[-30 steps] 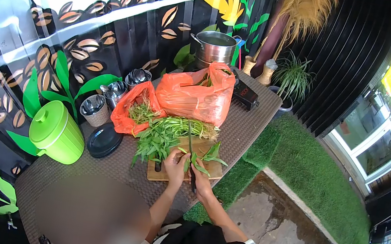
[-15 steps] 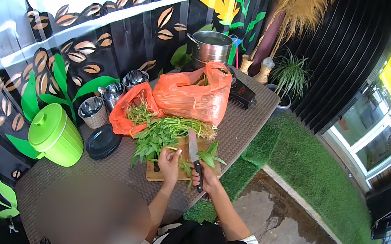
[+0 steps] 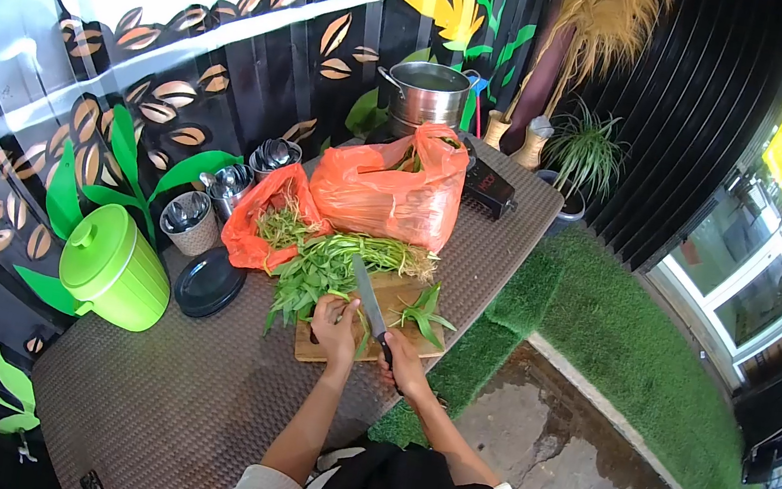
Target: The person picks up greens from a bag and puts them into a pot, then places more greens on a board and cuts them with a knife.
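My right hand (image 3: 406, 363) is wrapped around the black handle of a kitchen knife (image 3: 367, 292), its blade pointing up and left over the wooden cutting board (image 3: 396, 296). Close to the blade, the fingers of my left hand (image 3: 334, 332) are pinched on a green stem. A bunch of leafy greens (image 3: 321, 270) lies across the far left part of the board, stems and roots toward the right. Some loose leaves (image 3: 425, 312) rest on the board's right side, beyond my right hand.
Behind the greens stand a large orange plastic bag (image 3: 383, 193) and a smaller orange bag (image 3: 255, 242) of stems. A steel pot (image 3: 425, 98) is at the far end. Cutlery cups (image 3: 187, 222), black plates (image 3: 209, 284) and a green lidded bucket (image 3: 116, 269) line the left.
The knife has swung left toward my left hand, its blade now tilted more. Loose leaves that were by my right hand now lie on the board, apart from it.
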A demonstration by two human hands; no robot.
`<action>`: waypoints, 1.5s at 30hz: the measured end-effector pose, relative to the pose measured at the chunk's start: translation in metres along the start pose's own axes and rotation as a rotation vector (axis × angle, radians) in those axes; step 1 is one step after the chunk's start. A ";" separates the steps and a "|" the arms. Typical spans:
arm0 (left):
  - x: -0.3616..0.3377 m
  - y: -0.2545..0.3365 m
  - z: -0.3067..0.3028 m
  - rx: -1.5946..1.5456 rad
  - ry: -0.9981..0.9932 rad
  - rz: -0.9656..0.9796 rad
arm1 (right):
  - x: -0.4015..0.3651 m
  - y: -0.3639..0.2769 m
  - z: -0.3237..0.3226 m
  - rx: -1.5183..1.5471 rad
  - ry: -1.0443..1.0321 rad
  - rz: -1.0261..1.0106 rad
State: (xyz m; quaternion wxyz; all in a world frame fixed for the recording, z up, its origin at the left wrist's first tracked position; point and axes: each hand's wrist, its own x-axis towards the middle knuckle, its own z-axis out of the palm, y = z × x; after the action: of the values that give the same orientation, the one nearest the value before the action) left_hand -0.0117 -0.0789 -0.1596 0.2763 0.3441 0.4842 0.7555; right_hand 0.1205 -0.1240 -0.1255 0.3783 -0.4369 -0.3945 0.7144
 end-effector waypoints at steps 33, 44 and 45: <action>-0.009 -0.010 0.003 -0.081 -0.047 -0.222 | 0.005 0.011 -0.014 -0.177 0.097 -0.105; -0.017 -0.007 0.008 -0.174 -0.118 -0.165 | -0.001 0.000 -0.002 0.015 0.144 -0.122; -0.018 -0.007 0.008 -0.200 -0.113 -0.201 | 0.000 0.001 -0.002 0.015 0.145 -0.122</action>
State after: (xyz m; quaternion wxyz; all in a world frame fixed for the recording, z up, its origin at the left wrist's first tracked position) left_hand 0.0059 -0.0854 -0.1678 0.4102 0.3066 0.4221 0.7481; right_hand 0.1222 -0.1241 -0.1270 0.4519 -0.4596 -0.3864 0.6597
